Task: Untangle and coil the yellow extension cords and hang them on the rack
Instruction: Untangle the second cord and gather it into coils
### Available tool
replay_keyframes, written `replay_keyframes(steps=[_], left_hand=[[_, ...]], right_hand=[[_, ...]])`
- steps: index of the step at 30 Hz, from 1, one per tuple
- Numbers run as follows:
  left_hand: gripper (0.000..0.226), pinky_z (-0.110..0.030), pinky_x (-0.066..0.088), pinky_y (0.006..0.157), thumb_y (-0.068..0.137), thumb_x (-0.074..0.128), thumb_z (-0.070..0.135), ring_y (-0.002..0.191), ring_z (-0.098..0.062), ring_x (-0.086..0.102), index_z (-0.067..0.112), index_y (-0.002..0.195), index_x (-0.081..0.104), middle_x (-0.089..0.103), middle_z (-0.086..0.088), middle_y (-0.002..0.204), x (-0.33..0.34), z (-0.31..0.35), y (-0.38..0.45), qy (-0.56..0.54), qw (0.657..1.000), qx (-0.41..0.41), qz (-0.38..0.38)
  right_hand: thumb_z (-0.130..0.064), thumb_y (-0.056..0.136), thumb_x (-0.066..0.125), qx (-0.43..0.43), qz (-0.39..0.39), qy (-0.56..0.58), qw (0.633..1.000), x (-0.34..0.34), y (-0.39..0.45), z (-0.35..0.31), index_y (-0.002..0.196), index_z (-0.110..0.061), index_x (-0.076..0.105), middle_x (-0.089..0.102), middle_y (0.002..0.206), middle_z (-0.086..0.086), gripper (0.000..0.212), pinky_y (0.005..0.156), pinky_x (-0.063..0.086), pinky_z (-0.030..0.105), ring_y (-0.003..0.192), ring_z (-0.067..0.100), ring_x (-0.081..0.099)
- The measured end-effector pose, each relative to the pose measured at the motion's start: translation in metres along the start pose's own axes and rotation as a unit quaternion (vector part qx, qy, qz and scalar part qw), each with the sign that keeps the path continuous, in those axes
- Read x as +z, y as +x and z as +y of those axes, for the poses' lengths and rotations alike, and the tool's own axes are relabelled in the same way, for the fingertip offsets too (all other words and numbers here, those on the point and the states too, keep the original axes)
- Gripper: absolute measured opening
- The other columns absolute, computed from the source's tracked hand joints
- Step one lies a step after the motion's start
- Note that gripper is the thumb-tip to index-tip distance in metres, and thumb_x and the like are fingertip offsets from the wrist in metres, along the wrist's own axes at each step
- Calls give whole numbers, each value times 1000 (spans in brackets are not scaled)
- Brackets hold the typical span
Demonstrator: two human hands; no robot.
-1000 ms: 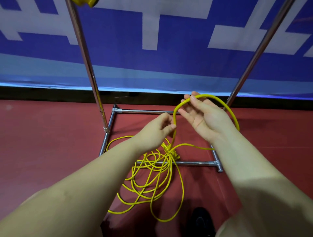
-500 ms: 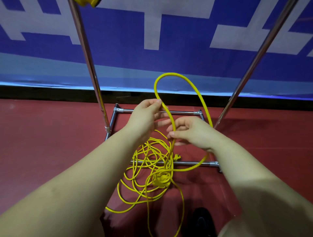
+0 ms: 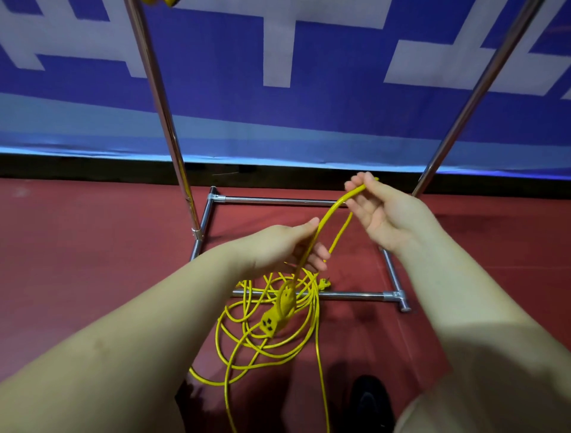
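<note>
Yellow cord (image 3: pixel 272 321) lies in a loose heap of crossing loops on the red floor (image 3: pixel 92 262), spilling over the near bar of the metal rack (image 3: pixel 349 296) and partly inside its base. One strand rises out of the heap to the person's hands. The left hand (image 3: pixel 287 247) has its fingers curled round that strand just above the pile. The right hand (image 3: pixel 380 213), farther off and higher, pinches the top of the bend between thumb and fingertips, the other fingers loosely spread. Below the left hand a socket block (image 3: pixel 270 323) dangles or rests on the loops; I can't tell which.

To do this step well, I'd say the left hand should serve as a steady anchor while the right draws out even lengths and lays each turn beside the last. Letting the cord roll between the fingers would shed twist rather than lock it in. The block may snag on the loops under it, so lifting it free first looks wise.

The cord is thin, glossy and springy-looking. Something yellow (image 3: pixel 160 2) already hangs at the rack's top left.
</note>
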State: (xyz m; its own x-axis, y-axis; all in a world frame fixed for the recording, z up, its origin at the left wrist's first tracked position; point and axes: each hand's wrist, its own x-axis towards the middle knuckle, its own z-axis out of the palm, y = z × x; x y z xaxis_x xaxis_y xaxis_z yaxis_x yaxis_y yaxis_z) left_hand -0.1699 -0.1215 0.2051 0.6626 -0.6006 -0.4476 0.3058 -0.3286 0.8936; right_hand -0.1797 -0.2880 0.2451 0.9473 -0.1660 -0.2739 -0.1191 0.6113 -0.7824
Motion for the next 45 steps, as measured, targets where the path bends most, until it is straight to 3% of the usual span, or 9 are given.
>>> replay_keyframes(steps=[6,11,15,19,26,32,37,41,45], left_hand=[[33,-29,52,66,102,35,22,62,-15,62,9,80,55,58,-5,70,-7,4,-1,-25,994,77,77],[32,-33,54,60,101,38,26,57,-11,65,11,80,56,58,-1,65,-17,8,2,-140,967,124,171],[28,-27,56,50,102,38,26,60,-10,68,13,84,55,63,3,62,-18,13,4,-227,947,140,182],[26,-30,57,65,101,37,26,76,-14,66,15,93,59,66,0,79,-23,15,4,-247,940,148,183],[43,-38,39,104,92,49,50,111,-20,61,17,115,64,68,-8,116,-13,1,-1,33,987,107,112],[23,-35,45,87,72,62,56,84,8,64,44,90,71,73,18,84,-7,2,8,12,994,80,69],[51,-24,41,95,86,57,51,114,-9,53,37,133,41,58,9,122,4,-1,-2,70,985,141,71],[36,-38,45,96,90,46,49,101,-17,61,28,116,58,65,-2,107,4,1,-1,14,979,156,129],[38,-31,48,84,101,31,41,85,-18,63,29,91,65,68,-2,93,-1,4,1,-3,967,170,188]], right_hand=[[-19,92,53,69,-9,-162,984,-6,4,9,104,-9,55,64,95,10,15,67,57,32,84,20,66],[-18,85,66,108,-149,-531,827,-9,-7,33,108,-14,59,67,94,4,25,70,48,19,81,10,62],[-9,81,70,15,-175,-591,787,-6,-6,44,96,-9,63,61,72,-1,17,57,42,12,59,3,54],[-5,85,64,-38,-155,-530,833,0,-5,40,90,-5,62,64,73,8,5,54,45,11,51,-2,58],[-14,92,56,-67,-49,-335,939,9,-8,19,85,-16,60,68,77,-1,8,57,54,15,57,2,66],[-17,91,56,-61,-33,-246,967,11,-13,14,85,-13,60,69,77,-1,8,60,56,19,60,6,68],[-15,91,56,-81,-21,-213,974,13,-16,14,80,-14,58,70,71,-4,11,60,57,19,57,5,67],[-16,92,56,-82,-5,-149,985,13,-14,10,82,-14,57,69,72,-5,10,63,57,20,59,7,68],[-16,92,55,-86,5,-111,990,9,-11,7,84,-14,56,70,66,-7,9,59,56,20,60,7,68]])
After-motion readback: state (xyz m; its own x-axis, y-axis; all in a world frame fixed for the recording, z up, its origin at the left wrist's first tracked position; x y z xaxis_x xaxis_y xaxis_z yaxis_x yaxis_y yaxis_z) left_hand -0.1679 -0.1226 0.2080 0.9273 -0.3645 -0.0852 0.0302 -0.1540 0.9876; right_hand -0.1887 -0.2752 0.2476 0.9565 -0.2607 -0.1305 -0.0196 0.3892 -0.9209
